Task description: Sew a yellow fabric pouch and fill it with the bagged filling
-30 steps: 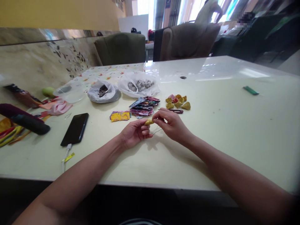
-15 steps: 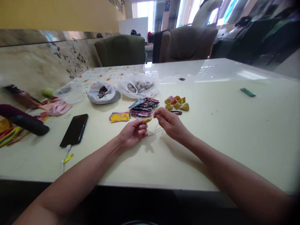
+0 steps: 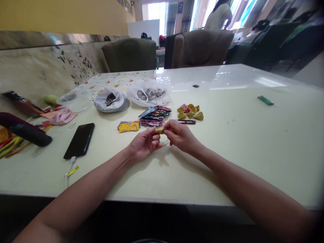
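Observation:
Between the thumb and fingers of my left hand (image 3: 144, 145) is a small mustard-yellow cloth piece (image 3: 159, 131). My right hand (image 3: 182, 135) is pinched closed at the right end of that piece; whatever is in its fingertips is too small to make out. Thin pale thread (image 3: 165, 143) loops below the two hands. Just behind them lie thread snips (image 3: 186, 122) with a dark red handle. Farther back are several small yellow stuffed cloth triangles (image 3: 191, 110), with pink and red bits among them. Stacked patterned cloth pieces (image 3: 154, 117) and flat yellow cloth pieces (image 3: 129, 126) lie to the left.
Two white plastic bags (image 3: 110, 100), one holding dark stuff and the other greyish-white tufts, stand behind the cloth. A black phone (image 3: 79, 140) on a white cable lies left. A green lighter (image 3: 265, 100) is far right. Beyond the chairs stands a person (image 3: 217, 17).
My right hand has moved slightly left and now meets the yellow cloth piece. The thread loop has drawn in closer under the hands. The person at the back has changed posture.

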### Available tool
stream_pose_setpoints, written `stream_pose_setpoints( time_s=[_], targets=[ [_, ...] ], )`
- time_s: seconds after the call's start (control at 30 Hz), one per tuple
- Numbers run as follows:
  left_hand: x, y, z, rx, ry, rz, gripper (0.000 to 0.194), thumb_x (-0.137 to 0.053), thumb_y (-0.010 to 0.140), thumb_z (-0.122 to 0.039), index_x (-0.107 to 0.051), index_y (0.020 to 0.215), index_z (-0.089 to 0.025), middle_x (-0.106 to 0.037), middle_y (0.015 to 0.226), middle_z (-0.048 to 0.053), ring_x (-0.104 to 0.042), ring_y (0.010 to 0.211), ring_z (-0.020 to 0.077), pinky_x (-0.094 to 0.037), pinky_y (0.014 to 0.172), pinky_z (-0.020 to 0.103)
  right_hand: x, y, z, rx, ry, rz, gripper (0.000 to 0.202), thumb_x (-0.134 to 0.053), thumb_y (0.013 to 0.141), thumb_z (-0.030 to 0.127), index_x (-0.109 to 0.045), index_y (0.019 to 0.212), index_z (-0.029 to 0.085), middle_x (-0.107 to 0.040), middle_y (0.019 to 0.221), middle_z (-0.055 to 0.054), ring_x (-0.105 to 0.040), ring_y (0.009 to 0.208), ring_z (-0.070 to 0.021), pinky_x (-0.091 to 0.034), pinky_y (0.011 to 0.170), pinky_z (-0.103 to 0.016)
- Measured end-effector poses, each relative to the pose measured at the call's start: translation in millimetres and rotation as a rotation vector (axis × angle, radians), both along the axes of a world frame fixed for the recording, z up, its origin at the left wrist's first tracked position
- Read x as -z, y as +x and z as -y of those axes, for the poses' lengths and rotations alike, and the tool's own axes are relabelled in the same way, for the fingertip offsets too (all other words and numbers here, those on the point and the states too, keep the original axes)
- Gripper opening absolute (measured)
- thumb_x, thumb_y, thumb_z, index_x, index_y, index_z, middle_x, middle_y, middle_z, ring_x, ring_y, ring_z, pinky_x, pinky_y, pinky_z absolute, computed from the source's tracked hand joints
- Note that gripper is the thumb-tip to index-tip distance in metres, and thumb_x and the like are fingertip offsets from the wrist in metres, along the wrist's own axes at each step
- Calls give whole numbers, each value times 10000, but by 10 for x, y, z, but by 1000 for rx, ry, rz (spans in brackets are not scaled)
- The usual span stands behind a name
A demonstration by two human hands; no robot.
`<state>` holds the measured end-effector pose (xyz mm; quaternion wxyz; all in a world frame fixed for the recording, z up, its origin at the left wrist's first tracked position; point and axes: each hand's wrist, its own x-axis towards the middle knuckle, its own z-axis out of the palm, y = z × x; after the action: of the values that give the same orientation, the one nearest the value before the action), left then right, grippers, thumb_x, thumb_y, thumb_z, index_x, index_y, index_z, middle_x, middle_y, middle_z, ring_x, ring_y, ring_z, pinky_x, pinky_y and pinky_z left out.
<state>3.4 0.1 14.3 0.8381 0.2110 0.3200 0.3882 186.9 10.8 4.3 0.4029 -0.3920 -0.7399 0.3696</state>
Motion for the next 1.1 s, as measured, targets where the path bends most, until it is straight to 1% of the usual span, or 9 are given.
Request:
stream_pose_setpoints(
  time_s=[0.17, 0.23, 0.33, 0.47, 0.57, 0.7, 0.8, 0.97, 1.1],
  targets=[
    [29, 10, 26, -76, 125, -19, 152, -674, 890, -190, -557, 801, -149, -384, 587, -85, -425, 461, 53, -553, 550, 206, -23, -7, 3, 53, 69, 12, 96, -535, 912, 243, -508, 825, 213, -506, 639, 30, -476, 551, -117, -402, 525, -262],
    [60, 3, 13, -111, 179, -75, 186, -729, 853, -240, -572, 812, -149, -420, 616, -77, -442, 483, 57, -559, 567, 222, -9, -5, -9, 60, 47, -12, 102, -542, 911, 253, -507, 823, 215, -500, 625, 36, -476, 535, -114, -402, 513, -259],
    [109, -17, -21, -243, 369, -278, 260, -804, 789, -303, -639, 928, -158, -572, 812, -25, -514, 578, 65, -560, 606, 230, 12, 13, -42, 85, -23, -53, 99, -555, 905, 268, -513, 832, 215, -500, 611, 45, -473, 483, -109, -400, 484, -263],
    [129, -26, -30, -344, 640, -523, 400, -892, 653, -185, -705, 1007, -200, -630, 1002, -9, -527, 665, 57, -472, 571, 168, -12, 20, -37, 100, 14, -27, 99, -568, 889, 248, -529, 806, 209, -510, 619, 32, -470, 513, -114, -388, 505, -268],
    [115, -10, -10, -362, 639, -545, 288, -888, 641, -161, -689, 847, -188, -637, 865, -30, -484, 584, 49, -423, 533, 174, -33, 6, 2, 69, 45, -20, 113, -562, 902, 251, -527, 803, 210, -510, 617, 33, -469, 541, -113, -384, 525, -261],
    [106, 3, 0, -390, 579, -492, 295, -874, 691, -295, -624, 803, -187, -642, 709, -40, -541, 548, 77, -460, 570, 209, -25, 8, 9, 117, -9, -121, 99, -504, 950, 284, -498, 874, 220, -577, 648, 37, -463, 492, -92, -383, 502, -244],
    [126, 5, -6, -395, 533, -454, 373, -894, 660, -355, -599, 807, -183, -677, 727, -30, -593, 573, 93, -503, 612, 235, -20, 8, -2, 135, -71, -137, 83, -478, 960, 285, -483, 903, 225, -552, 588, 61, -424, 439, -80, -347, 458, -222],
    [175, 20, -9, -359, 505, -360, 392, -907, 651, -342, -589, 800, -168, -730, 814, 8, -698, 755, 138, -566, 780, 297, -13, -36, 24, 33, -181, -140, 95, -488, 952, 315, -470, 907, 233, -500, 522, 90, -414, 385, -85, -343, 402, -210],
    [179, 37, -10, -335, 493, -295, 334, -899, 665, -277, -648, 851, -157, -742, 879, 25, -706, 825, 139, -567, 864, 317, -5, -30, 15, 60, -92, -117, 109, -516, 930, 289, -497, 848, 220, -544, 641, 41, -486, 501, -102, -410, 466, -230]
  ],
)
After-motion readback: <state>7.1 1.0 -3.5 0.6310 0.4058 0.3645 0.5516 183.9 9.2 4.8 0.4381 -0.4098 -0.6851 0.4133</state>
